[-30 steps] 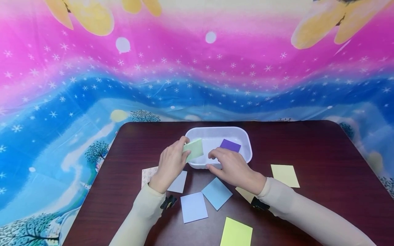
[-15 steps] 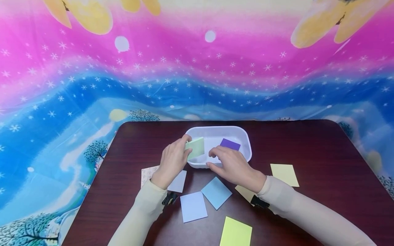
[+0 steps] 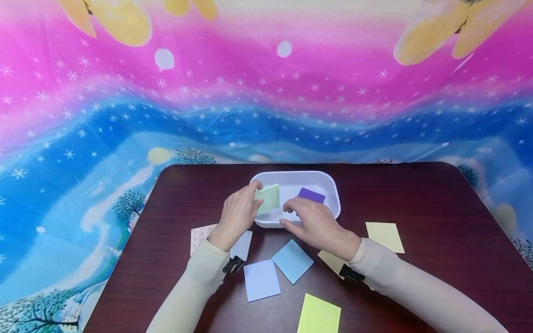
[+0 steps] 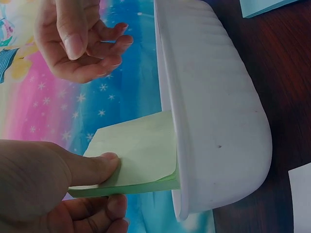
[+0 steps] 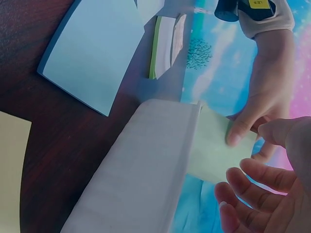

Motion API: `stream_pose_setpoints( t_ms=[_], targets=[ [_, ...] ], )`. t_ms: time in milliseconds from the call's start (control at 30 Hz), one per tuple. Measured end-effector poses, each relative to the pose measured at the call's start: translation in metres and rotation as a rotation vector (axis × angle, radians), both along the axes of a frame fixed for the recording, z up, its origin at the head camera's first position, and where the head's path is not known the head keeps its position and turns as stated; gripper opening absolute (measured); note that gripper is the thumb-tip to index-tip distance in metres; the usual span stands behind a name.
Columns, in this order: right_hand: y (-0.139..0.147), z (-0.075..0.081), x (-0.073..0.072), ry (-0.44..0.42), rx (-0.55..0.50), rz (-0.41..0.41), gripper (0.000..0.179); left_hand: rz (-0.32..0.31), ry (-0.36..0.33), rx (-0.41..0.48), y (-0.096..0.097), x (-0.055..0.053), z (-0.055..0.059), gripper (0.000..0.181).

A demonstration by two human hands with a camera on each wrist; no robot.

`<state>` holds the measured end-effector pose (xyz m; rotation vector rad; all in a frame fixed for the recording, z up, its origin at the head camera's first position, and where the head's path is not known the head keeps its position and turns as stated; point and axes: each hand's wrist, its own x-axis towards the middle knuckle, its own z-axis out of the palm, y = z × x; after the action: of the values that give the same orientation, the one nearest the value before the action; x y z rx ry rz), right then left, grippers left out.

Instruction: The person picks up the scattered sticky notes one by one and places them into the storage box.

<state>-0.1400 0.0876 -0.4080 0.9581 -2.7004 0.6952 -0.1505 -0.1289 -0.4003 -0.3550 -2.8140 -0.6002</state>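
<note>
My left hand point(image 3: 239, 210) pinches a light green sticky note pad point(image 4: 136, 150) between thumb and fingers. The pad is tilted over the left part of a white plastic tub point(image 3: 329, 185), and its lower edge passes behind the tub's rim in the left wrist view. My right hand point(image 3: 314, 224) hovers over the tub's near rim, its fingers loosely bent with nothing between them. A purple pad point(image 3: 312, 195) lies inside the tub, partly hidden behind the right hand.
On the dark wooden table point(image 3: 175, 199), a blue pad point(image 3: 293, 261), a lavender pad point(image 3: 262, 280), a bright yellow pad point(image 3: 320, 314) and a pale yellow pad point(image 3: 385, 237) lie nearer me. A patterned pad point(image 3: 201, 238) sits left, partly under the forearm. A printed cloth point(image 3: 266, 92) hangs behind.
My left hand has shifted slightly right with the green pad, bringing it further over the tub. The right hand has stayed nearly still.
</note>
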Motion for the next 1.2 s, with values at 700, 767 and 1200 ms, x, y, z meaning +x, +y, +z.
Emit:
stream_pose_setpoints(
  t_ms=[700,767,1200],
  targets=[
    [0.000,-0.003,-0.003,-0.017,0.003,-0.013,0.026,-0.056,-0.120,-0.031,0.010,-0.011,-0.010,0.029],
    [0.000,-0.004,-0.004,-0.010,0.005,-0.019,0.026,-0.061,-0.125,-0.036,0.011,-0.012,-0.010,0.029],
    [0.003,-0.006,-0.008,-0.009,0.036,-0.045,0.025,-0.113,-0.184,-0.030,0.017,-0.018,-0.016,0.030]
  ],
)
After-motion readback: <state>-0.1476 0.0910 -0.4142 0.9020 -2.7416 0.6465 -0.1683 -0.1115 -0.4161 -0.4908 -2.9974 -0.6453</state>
